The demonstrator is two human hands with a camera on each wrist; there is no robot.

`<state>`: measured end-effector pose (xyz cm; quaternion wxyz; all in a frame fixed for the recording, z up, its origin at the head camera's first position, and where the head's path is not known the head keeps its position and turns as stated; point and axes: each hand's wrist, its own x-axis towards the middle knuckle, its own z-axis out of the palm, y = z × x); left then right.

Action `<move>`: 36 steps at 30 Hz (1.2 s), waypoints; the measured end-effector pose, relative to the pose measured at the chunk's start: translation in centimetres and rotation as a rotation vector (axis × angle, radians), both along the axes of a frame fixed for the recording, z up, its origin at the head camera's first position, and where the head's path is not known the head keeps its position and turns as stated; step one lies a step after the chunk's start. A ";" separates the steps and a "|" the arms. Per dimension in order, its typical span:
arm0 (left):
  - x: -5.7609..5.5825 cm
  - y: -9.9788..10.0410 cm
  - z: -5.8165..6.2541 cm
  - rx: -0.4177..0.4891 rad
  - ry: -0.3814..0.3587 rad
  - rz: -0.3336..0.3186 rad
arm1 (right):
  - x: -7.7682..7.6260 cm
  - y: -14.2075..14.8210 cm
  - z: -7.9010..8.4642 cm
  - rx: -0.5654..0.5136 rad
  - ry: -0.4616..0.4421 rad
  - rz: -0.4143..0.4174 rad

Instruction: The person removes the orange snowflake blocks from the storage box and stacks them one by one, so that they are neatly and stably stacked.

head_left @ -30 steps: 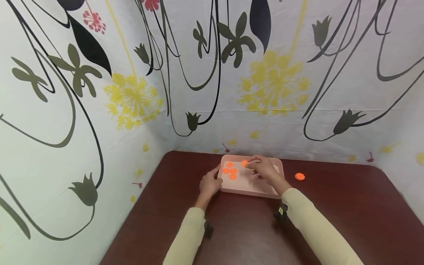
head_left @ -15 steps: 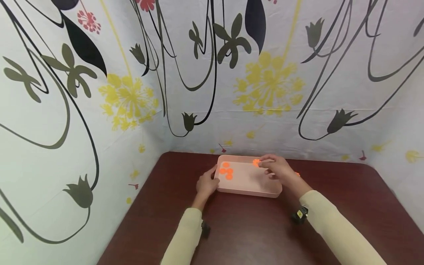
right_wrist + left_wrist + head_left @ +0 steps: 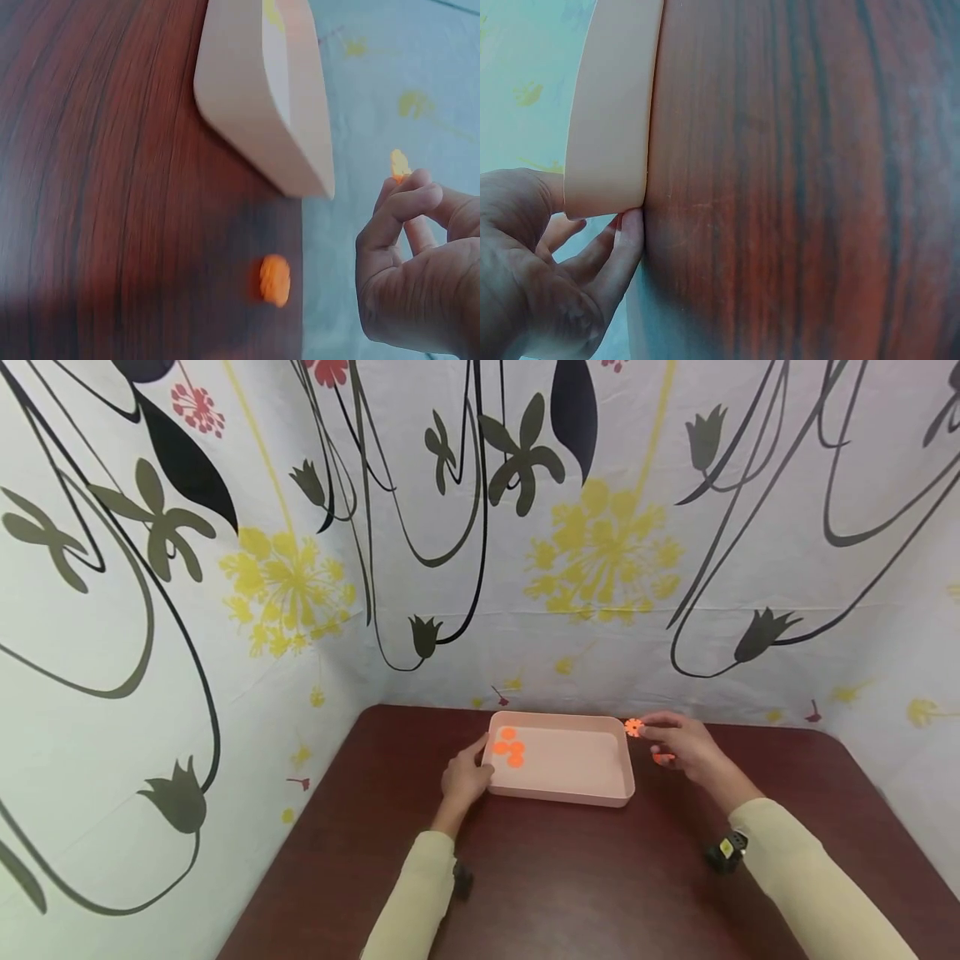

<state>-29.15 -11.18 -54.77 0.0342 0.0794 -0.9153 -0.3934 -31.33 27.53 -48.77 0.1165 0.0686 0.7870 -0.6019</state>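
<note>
The right grip (image 3: 690, 748) pinches a flower-shaped orange disc (image 3: 634, 727) just right of the pink tray (image 3: 558, 795); the left grip (image 3: 465, 777) holds the tray's left end; so slight a fingertip pinch could slip, dropping the disc near another orange piece (image 3: 275, 280) on the counter (image 3: 570, 877).

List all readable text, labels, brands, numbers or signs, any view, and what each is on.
No readable text in any view.
Yellow patch on the black right-wrist device: too small to tell if it bears text.
Tray, orange pieces: no lettering visible.
</note>
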 end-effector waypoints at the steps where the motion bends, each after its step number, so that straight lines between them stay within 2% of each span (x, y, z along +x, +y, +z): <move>1: 0.0 0.0 0.0 -0.003 -0.001 0.002 | 0.0 0.4 -0.1 0.003 -0.004 -0.009; 12: 0.0 -0.2 0.2 -0.016 0.001 0.003 | 0.5 3.6 -1.8 0.035 -0.009 -0.093; 18: 0.0 -0.1 0.1 -0.010 -0.007 0.004 | 0.5 4.9 -3.1 0.061 -0.055 -0.157; 27: -0.2 -0.1 -0.1 -0.022 -0.013 -0.001 | 0.5 5.3 -4.3 0.063 -0.084 -0.171; 36: -0.1 -0.1 0.0 -0.018 -0.010 -0.001 | 0.3 5.1 -4.7 0.134 -0.065 -0.157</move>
